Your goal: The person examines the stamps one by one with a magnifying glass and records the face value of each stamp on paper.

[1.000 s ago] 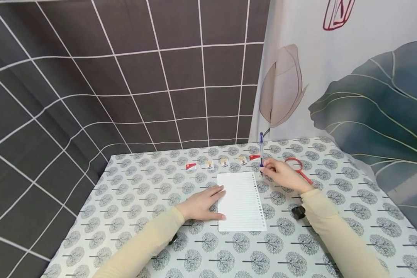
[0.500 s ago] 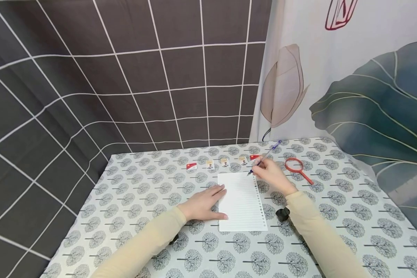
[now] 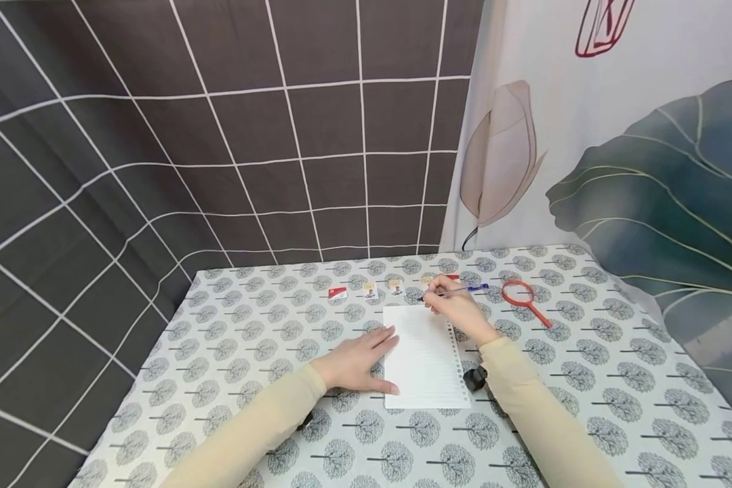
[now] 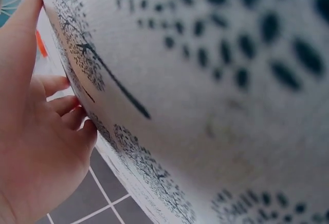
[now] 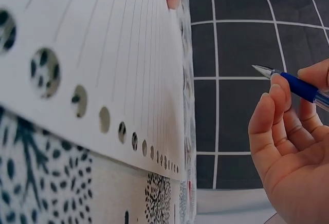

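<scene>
The left hand (image 3: 360, 359), a little left of the lower middle of the head view, lies spread, its fingertips and thumb resting on the left edge of the paper (image 3: 423, 366). The right hand (image 3: 460, 313), right of centre and above it, pinches the pen (image 3: 479, 287) between thumb and fingers. The pen lies almost level, its blue end toward the right of the frame and its tip to the left, near the paper's top edge; in the right wrist view, the bare nib shows clear of the sheet. The paper is ruled, with punched holes down its right side, and sits in the lower middle of the frame. Above it, a row of small cards (image 3: 337, 293) runs across the middle, the rightmost ones partly hidden by the right hand. A red magnifier (image 3: 527, 302) lies right of that hand, its handle slanting to the lower right. All rest on the tree-printed desk (image 3: 232, 400). A dark gridded curtain (image 3: 219, 135) fills the upper left, a flower-printed one (image 3: 524, 41) the upper right.
</scene>
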Action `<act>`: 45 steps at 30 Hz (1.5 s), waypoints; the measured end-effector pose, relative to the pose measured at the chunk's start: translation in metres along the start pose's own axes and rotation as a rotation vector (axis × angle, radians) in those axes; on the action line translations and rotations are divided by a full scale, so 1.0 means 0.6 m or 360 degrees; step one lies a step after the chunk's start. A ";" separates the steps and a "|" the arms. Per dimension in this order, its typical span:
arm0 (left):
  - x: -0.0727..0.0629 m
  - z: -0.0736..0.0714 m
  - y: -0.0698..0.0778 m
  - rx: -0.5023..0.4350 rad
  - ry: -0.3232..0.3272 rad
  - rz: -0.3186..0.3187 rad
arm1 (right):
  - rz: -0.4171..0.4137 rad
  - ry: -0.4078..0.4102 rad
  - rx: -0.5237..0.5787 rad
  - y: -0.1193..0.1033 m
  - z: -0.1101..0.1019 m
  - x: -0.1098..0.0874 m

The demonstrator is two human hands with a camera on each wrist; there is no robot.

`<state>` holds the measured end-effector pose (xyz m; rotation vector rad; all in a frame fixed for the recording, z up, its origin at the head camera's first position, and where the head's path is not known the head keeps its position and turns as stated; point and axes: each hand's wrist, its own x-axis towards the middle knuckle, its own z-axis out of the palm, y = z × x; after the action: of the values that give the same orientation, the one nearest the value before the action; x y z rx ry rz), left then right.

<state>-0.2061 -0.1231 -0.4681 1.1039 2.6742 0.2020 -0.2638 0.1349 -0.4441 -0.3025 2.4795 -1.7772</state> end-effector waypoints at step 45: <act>0.001 0.007 0.020 0.0160 0.0015 0.0067 | 0.0065 -0.0085 -0.0226 0.015 0.068 0.040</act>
<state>-0.1975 -0.1140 -0.4700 1.1927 2.6976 0.0809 -0.2812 0.0950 -0.4646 -0.3015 2.5598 -1.5602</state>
